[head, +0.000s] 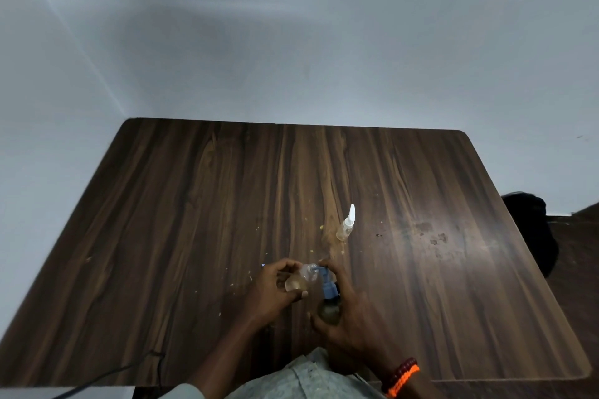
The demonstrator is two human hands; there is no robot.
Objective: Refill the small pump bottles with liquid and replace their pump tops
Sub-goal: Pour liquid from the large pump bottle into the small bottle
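My left hand (274,288) holds a small clear bottle (299,280) tipped on its side, its mouth pointing right. My right hand (348,311) grips a larger bottle (330,308) with a blue pump top (328,282), whose spout meets the small bottle's mouth. Both are held just above the near middle of the dark wooden table (194,204). A second small clear bottle with a white pump top (345,224) stands upright farther back, apart from both hands.
Small yellowish crumbs and a faint smear mark the tabletop around the middle and right. A black cable (107,377) runs off the near left edge. A black bag (534,223) sits on the floor beyond the table's right edge.
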